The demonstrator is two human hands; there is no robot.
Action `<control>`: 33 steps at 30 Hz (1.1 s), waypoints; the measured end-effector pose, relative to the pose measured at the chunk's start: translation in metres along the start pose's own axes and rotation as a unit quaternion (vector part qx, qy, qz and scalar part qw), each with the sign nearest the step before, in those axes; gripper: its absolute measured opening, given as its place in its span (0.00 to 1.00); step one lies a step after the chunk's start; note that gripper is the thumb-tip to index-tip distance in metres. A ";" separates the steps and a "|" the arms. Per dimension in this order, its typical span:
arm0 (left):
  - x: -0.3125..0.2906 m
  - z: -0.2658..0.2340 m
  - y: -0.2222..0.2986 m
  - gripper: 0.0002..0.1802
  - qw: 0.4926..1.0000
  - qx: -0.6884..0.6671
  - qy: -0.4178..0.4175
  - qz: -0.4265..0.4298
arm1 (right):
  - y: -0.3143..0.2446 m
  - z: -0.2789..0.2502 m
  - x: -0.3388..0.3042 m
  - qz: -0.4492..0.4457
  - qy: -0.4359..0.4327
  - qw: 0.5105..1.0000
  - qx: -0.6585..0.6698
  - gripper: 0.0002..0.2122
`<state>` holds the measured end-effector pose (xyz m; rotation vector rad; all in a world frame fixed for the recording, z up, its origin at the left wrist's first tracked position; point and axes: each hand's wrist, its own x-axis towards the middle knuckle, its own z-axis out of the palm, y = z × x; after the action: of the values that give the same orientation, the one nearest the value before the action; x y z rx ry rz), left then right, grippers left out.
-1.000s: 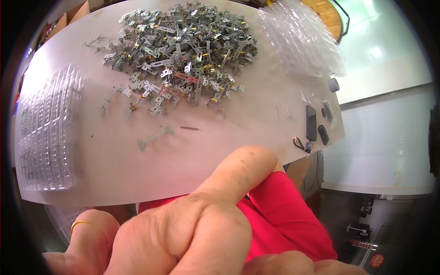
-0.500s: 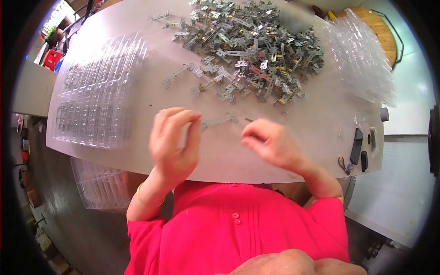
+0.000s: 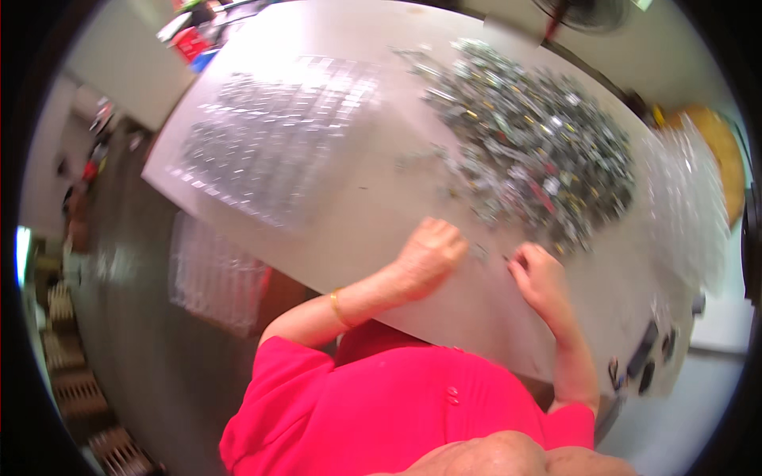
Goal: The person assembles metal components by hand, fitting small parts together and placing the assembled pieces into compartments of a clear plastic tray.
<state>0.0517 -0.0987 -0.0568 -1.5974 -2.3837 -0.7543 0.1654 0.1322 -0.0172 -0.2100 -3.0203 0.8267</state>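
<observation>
A heap of small metal brackets (image 3: 548,135), silvery with some brass-coloured parts, spreads over the table (image 3: 333,254) beyond my hands. My left hand (image 3: 432,254) is closed just in front of the heap, its fingers curled down; what they hold, if anything, is hidden. Between the hands a pale metal piece (image 3: 479,252) shows blurred beside the left fingertips. Thumb and fingers of my right hand (image 3: 541,276) are pinched together at the heap's near edge. A short, thin dark rod (image 3: 506,257) pokes out at their tips. Motion blurs the whole picture.
Clear plastic trays (image 3: 270,143) with rows of parts lie at the left; another stack of trays (image 3: 214,274) sits below the table edge. Clear plastic packaging (image 3: 690,198) lies at the right. Near the right corner are a black phone-like object (image 3: 641,349) and small pliers (image 3: 614,371).
The view has swung left, so the table and heap appear farther right. My left hand has gone from loosely curved with raised fingers to closed over the spot where a bracket showed.
</observation>
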 end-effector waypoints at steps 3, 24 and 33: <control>-0.003 -0.025 0.013 0.09 0.999 -0.045 0.031 -0.005 | 0.004 0.001 0.001 0.004 -0.028 0.999 -0.031 0.05; -0.099 -0.275 -0.226 0.08 0.789 -0.161 0.385 -0.451 | 0.007 0.003 0.003 -0.065 -0.014 0.997 -0.048 0.08; -0.057 -0.273 -0.322 0.14 0.812 0.022 0.260 -0.521 | 0.007 0.014 -0.005 0.039 0.012 0.985 0.167 0.10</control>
<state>-0.2518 -0.3771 0.0534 0.1411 -2.6092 -1.0666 0.1711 0.1304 -0.0332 -0.3308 -2.8065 1.3055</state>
